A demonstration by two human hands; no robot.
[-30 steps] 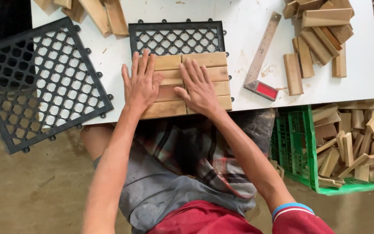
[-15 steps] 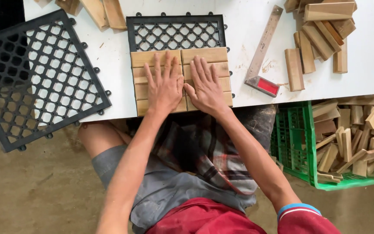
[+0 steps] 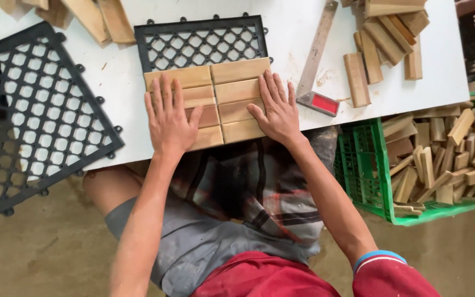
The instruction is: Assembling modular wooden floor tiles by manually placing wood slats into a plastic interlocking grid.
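Two columns of wooden slats (image 3: 232, 99) are laid on the near half of the black plastic grid tile (image 3: 202, 41), which sits on the white table (image 3: 303, 33) at its near edge. The far half of the grid tile is left bare, with its diamond lattice showing.

Left hand (image 3: 170, 118): spread flat, palm down, pressed on the left column of slats; nothing is grasped. Right hand (image 3: 277, 110): also flat and unclenched, laid on the right-hand ends of the right column, thumb along a lower slat.

Judgement on the step: pressure is best applied evenly with flat palms, the slat ends kept flush at the centre seam and square to the grid tile's frame, so that no slat is seated tilted.

Materials: the slats are pale sawn timber, rectangular, matte, and slightly uneven in tone. The grid tile is rigid moulded plastic with small connector loops along its rim.

A second grid tile (image 3: 28, 115) lies left of the worked one, overhanging the table. To the right of the worked tile are seen a metal try square with a red stock (image 3: 317, 60), a loose slat pile (image 3: 386, 38), and a green crate of offcuts (image 3: 369, 165) below table level.
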